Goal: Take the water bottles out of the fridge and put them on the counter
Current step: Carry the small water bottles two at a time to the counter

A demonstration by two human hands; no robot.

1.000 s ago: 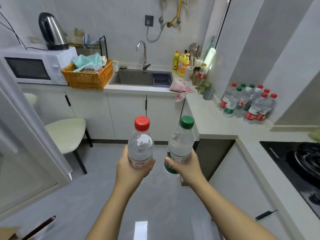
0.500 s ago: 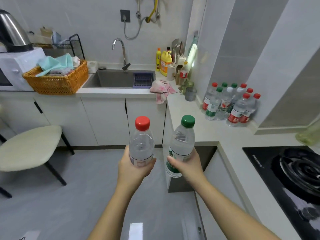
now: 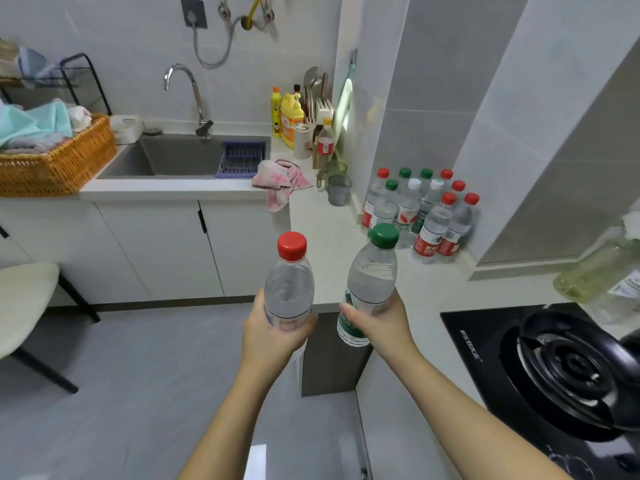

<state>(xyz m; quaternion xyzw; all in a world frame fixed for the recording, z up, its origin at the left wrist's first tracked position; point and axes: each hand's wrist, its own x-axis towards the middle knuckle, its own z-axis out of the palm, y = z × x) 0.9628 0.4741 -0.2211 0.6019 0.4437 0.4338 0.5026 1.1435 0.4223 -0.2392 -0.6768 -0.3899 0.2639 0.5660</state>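
My left hand (image 3: 273, 336) grips the lower part of a clear water bottle with a red cap (image 3: 289, 282), held upright. My right hand (image 3: 379, 323) grips a clear water bottle with a green cap and green label (image 3: 370, 278), tilted slightly right. Both bottles hang in the air just off the corner of the white counter (image 3: 325, 237). Several water bottles with red, green and white caps (image 3: 420, 213) stand in a cluster on the counter against the grey tiled wall. The fridge is out of view.
A sink (image 3: 180, 157) with a tap and a blue rack lies at the back. A pink cloth (image 3: 278, 181) hangs over the counter edge, beside a grey cup (image 3: 339, 189). A black gas hob (image 3: 561, 372) sits at right, a wicker basket (image 3: 59, 161) and a stool (image 3: 24, 303) at left.
The view has swung right and closer to the counter; the microwave and kettle have left the frame. Both hands still hold their bottles, now nearer the counter corner.
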